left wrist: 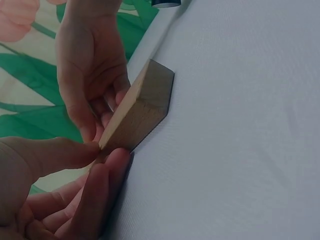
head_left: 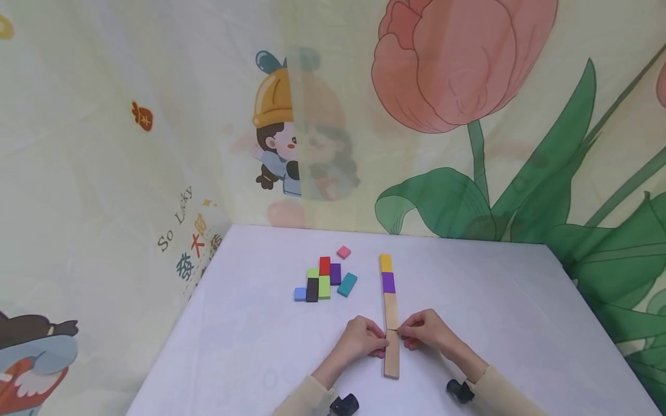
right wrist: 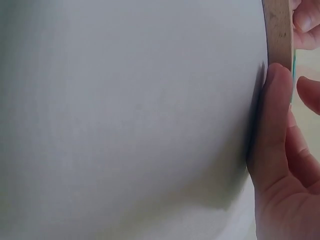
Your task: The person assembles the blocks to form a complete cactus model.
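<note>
Block [head_left: 392,362] between left hand [head_left: 360,337], right hand [head_left: 429,330]

Over on the left, the printed cloth [head_left: 99,190] does the talking: here's "So" [head_left: 165,240] in dark letters, and climbing away toward the far end, "Lucky" [head_left: 184,206]. Just right of that come the bigger Chinese characters: a blue-green 發 [head_left: 184,266] on the near side, then a red 大 [head_left: 197,242], then a yellow-orange character [head_left: 200,224] too blurred to call. Beside the desk [head_left: 234,323], a dark character [head_left: 215,242] defies reading, and farther left, a red-brown emblem [head_left: 142,117] bears an unclear sign.
</note>
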A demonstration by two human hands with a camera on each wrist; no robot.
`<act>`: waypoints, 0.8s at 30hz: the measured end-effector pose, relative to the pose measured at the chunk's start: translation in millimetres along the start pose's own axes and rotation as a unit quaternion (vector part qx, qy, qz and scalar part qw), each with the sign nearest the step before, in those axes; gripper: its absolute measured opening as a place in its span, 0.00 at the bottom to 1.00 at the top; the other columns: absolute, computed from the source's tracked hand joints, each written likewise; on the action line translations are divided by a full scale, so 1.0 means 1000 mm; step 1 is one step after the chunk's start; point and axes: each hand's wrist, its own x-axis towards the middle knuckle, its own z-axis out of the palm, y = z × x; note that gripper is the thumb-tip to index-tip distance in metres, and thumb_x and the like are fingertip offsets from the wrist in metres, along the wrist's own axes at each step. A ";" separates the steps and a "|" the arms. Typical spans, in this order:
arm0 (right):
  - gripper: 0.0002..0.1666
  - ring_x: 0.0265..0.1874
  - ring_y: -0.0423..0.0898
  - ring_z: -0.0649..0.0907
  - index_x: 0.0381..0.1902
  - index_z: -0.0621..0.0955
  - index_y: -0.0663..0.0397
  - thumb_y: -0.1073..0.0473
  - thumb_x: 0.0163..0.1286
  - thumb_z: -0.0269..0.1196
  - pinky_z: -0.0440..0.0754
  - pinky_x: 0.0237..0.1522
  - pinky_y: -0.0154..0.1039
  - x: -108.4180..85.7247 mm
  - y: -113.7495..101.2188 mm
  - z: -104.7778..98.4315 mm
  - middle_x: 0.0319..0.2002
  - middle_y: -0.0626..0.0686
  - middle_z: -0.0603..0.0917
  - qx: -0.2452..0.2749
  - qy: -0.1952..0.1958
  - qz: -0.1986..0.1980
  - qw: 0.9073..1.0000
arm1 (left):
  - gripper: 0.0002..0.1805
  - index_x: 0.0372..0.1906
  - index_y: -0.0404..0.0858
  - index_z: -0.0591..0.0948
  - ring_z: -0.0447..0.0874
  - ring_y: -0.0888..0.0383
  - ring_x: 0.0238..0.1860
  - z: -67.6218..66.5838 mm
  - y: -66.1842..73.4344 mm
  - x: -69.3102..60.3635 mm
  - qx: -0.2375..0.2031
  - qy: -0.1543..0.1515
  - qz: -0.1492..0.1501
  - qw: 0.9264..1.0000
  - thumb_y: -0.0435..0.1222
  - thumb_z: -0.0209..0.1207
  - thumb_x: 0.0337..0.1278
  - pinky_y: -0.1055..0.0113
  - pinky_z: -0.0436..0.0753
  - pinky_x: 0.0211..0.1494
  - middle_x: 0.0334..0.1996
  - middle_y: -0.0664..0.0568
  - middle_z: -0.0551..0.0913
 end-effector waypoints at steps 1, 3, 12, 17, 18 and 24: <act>0.10 0.21 0.43 0.84 0.35 0.85 0.66 0.62 0.62 0.70 0.85 0.28 0.38 0.000 0.000 0.000 0.23 0.52 0.84 0.000 0.002 0.001 1.000 | 0.04 0.28 0.34 0.83 0.84 0.58 0.19 0.001 0.000 0.000 -0.002 0.001 0.001 1.000 0.28 0.68 0.53 0.69 0.83 0.26 0.17 0.51 0.83; 0.09 0.20 0.43 0.84 0.35 0.85 0.66 0.63 0.61 0.70 0.85 0.29 0.39 0.001 0.001 0.001 0.24 0.52 0.85 0.000 0.005 0.001 1.000 | 0.04 0.28 0.34 0.83 0.84 0.59 0.19 0.002 0.000 0.000 -0.002 0.003 0.002 1.000 0.28 0.68 0.52 0.70 0.83 0.27 0.17 0.52 0.83; 0.08 0.20 0.44 0.84 0.34 0.85 0.67 0.66 0.59 0.72 0.85 0.29 0.39 0.001 0.001 0.006 0.24 0.54 0.85 0.010 0.035 0.018 0.999 | 0.08 0.32 0.36 0.78 0.83 0.59 0.19 0.008 0.001 -0.001 0.015 0.017 0.013 1.000 0.30 0.69 0.53 0.71 0.81 0.26 0.17 0.53 0.81; 0.10 0.21 0.44 0.85 0.35 0.85 0.68 0.65 0.58 0.72 0.86 0.29 0.39 0.001 0.004 0.005 0.25 0.55 0.86 0.028 0.030 0.006 0.999 | 0.14 0.40 0.36 0.76 0.84 0.58 0.18 0.007 0.000 -0.001 0.025 0.020 0.008 0.999 0.31 0.70 0.53 0.72 0.80 0.27 0.18 0.53 0.80; 0.11 0.21 0.44 0.85 0.36 0.84 0.69 0.65 0.58 0.72 0.86 0.29 0.40 0.001 0.004 0.005 0.26 0.55 0.86 0.033 0.029 0.004 0.999 | 0.14 0.41 0.35 0.76 0.84 0.58 0.18 0.007 0.000 0.000 0.025 0.020 0.008 0.999 0.31 0.70 0.53 0.72 0.80 0.27 0.18 0.53 0.80; 0.12 0.22 0.45 0.85 0.37 0.84 0.70 0.65 0.59 0.72 0.86 0.31 0.41 0.001 0.006 0.006 0.27 0.57 0.87 0.044 0.034 0.006 0.998 | 0.12 0.44 0.32 0.80 0.84 0.58 0.19 0.008 -0.002 0.002 0.019 0.017 0.017 1.000 0.30 0.67 0.55 0.72 0.81 0.28 0.17 0.53 0.82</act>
